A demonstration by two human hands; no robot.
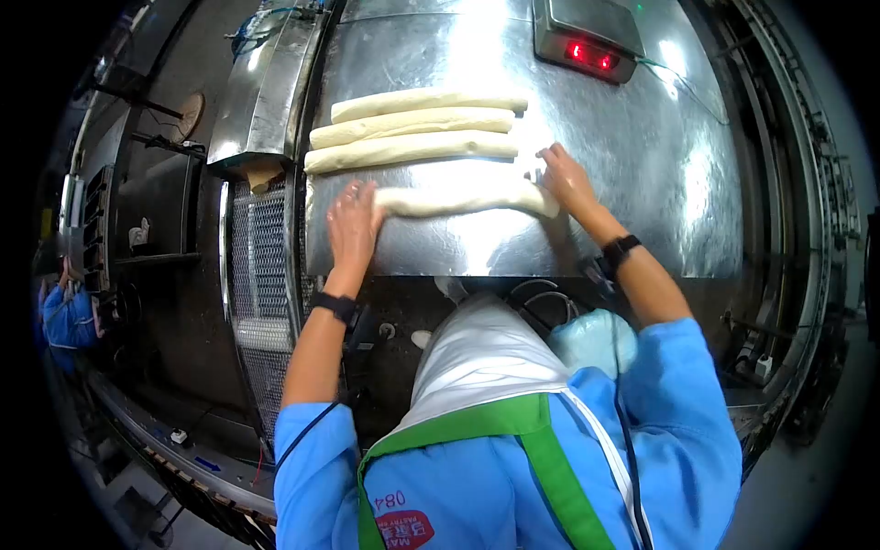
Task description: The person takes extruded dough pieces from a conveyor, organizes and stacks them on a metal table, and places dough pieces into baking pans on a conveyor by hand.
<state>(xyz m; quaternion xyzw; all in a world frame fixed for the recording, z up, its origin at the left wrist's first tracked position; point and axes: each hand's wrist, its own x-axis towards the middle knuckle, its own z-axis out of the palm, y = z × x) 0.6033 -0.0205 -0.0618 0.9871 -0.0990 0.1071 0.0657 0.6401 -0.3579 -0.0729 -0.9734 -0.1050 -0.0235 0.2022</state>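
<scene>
A pale dough roll lies across the near part of the steel table, its right end bending slightly downward. My left hand is at its left end, fingers apart and pointing away from me, and covers that tip. At the other end, my right hand reaches in with its fingers stretched forward, close against the roll. A small pale bit shows by these fingertips, too blurred to name. Just beyond, three more dough rolls lie side by side, roughly parallel to the near one.
The shiny steel table carries a metal box with a red digital display at the back right. Left of the table runs a mesh conveyor under a metal housing. Another person in blue is far left.
</scene>
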